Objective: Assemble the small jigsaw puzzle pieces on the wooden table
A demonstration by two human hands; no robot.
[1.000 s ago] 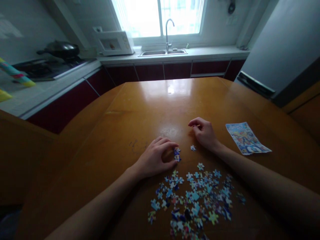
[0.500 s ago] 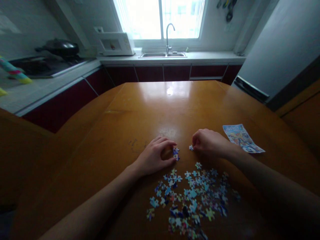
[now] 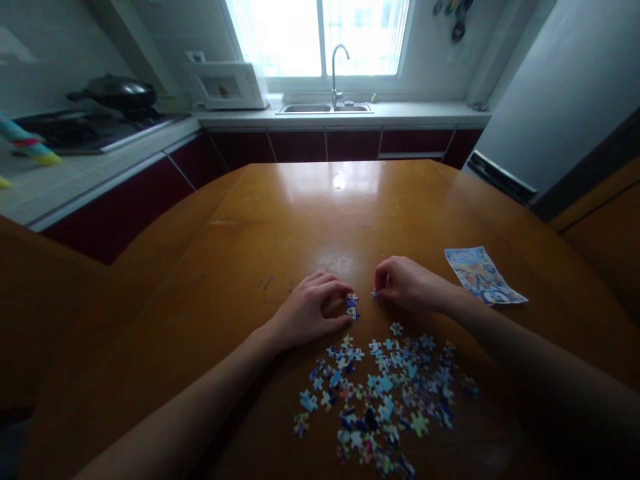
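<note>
Both of my hands rest on a glossy wooden table (image 3: pixel 300 227). My left hand (image 3: pixel 307 313) pinches a small joined cluster of blue puzzle pieces (image 3: pixel 353 306) between thumb and fingertips. A few centimetres to its right, my right hand (image 3: pixel 407 283) is closed, and a single small puzzle piece (image 3: pixel 374 293) shows at its fingertips, low over the table. A scattered pile of several loose, colourful puzzle pieces (image 3: pixel 383 393) lies just in front of me, below both hands.
A printed picture sheet (image 3: pixel 481 275) lies flat to the right of my right hand. Beyond the table run a kitchen counter with a sink and tap (image 3: pixel 327 107), a white microwave (image 3: pixel 230 85) and a wok (image 3: pixel 120 93) on the stove. A grey refrigerator (image 3: pixel 555 100) stands at the right.
My right hand came back from the middle of the table, closed on the lone piece and slid it left toward the cluster. My left hand stayed put.
</note>
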